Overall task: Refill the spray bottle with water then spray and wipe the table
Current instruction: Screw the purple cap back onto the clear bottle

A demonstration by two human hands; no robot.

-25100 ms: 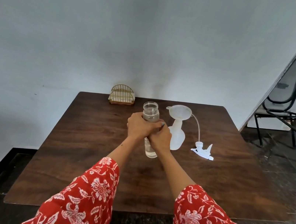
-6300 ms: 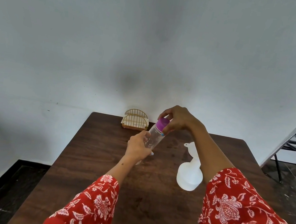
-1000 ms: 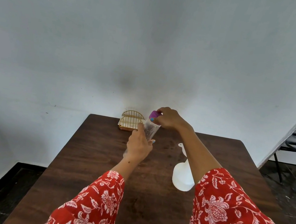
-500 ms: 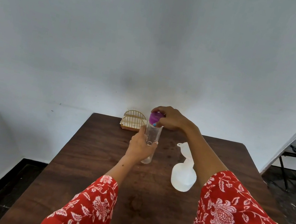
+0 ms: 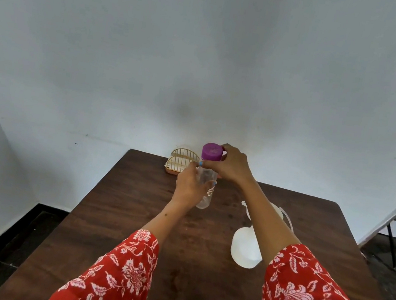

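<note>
Our left hand (image 5: pixel 189 187) wraps the clear water bottle (image 5: pixel 205 188), held upright over the dark wooden table (image 5: pixel 129 216), while our right hand (image 5: pixel 232 165) pinches its purple cap (image 5: pixel 211 152). The white spray bottle (image 5: pixel 246 248) stands to the right, partly behind our forearm. A wire holder (image 5: pixel 179 163) sits at the far edge.

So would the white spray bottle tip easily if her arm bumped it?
Probably not easily: the white spray bottle has a wide round base and narrow neck. The funnel on top likely falls first. Its fill level can't be seen, so weight is uncertain.
</note>
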